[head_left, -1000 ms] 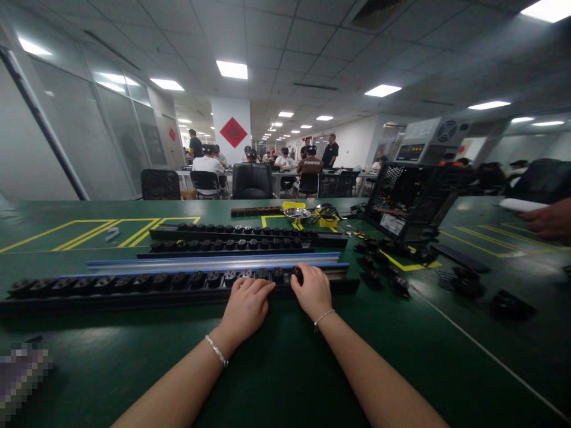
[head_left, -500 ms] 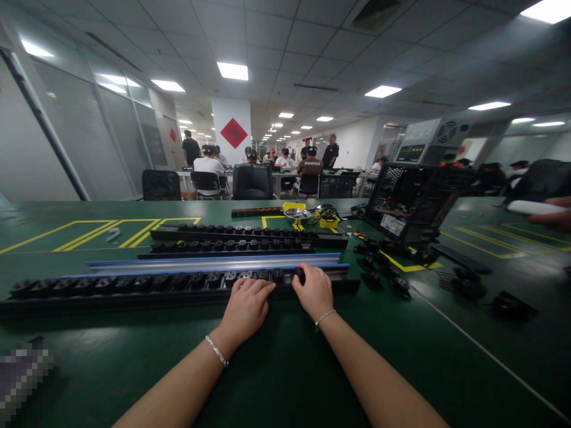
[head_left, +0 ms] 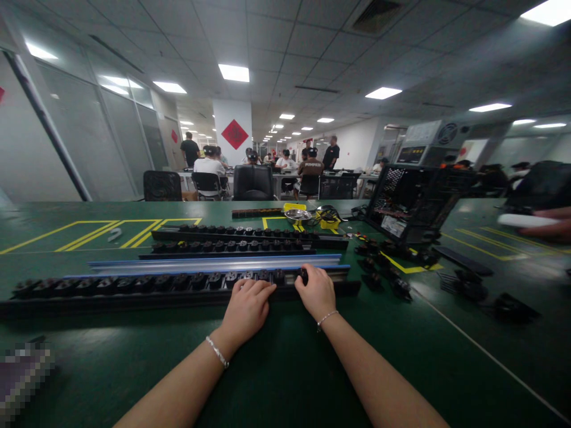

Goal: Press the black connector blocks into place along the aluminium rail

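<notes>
A long black rail lies across the green table in front of me, with a row of black round socket modules set along it. My left hand is closed over the rail's front edge, its fingers together beside the modules. Toward the rail's right end, my right hand pinches a single black socket module, mostly covered by the fingers. A short gap separates it from the last module of the row. Just behind lies a silver rail with blue edges.
Two more filled rails lie farther back. Loose black parts are scattered at the right, near an open computer case. A metal dish stands behind the rails. Another person's hand holds a white object at the right edge.
My right hand has shifted very slightly right with the socket module; my left hand stays in place. The other person's hand with the white object has moved a little left and down.
</notes>
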A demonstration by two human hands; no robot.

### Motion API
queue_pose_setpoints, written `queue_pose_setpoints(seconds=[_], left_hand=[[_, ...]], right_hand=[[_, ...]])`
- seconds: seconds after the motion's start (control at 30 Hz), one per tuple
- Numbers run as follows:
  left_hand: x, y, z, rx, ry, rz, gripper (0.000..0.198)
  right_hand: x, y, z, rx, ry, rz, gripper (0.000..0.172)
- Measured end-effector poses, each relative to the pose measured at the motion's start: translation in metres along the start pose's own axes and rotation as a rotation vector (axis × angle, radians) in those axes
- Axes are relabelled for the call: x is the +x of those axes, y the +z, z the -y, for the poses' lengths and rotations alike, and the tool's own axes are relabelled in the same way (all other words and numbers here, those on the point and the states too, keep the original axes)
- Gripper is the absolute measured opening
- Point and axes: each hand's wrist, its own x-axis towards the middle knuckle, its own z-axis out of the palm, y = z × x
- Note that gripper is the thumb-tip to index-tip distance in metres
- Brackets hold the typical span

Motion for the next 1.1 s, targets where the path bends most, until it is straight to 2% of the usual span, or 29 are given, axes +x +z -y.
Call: queue_pose_setpoints(seconds=[1.1], left_hand=[[0.0008, -0.0025, -0.0007, 0.0, 0.003, 0.016, 0.037]], right_hand=[[0.0022, -0.0045, -0.0041, -0.02, 0.029, 0.001, 0.026]])
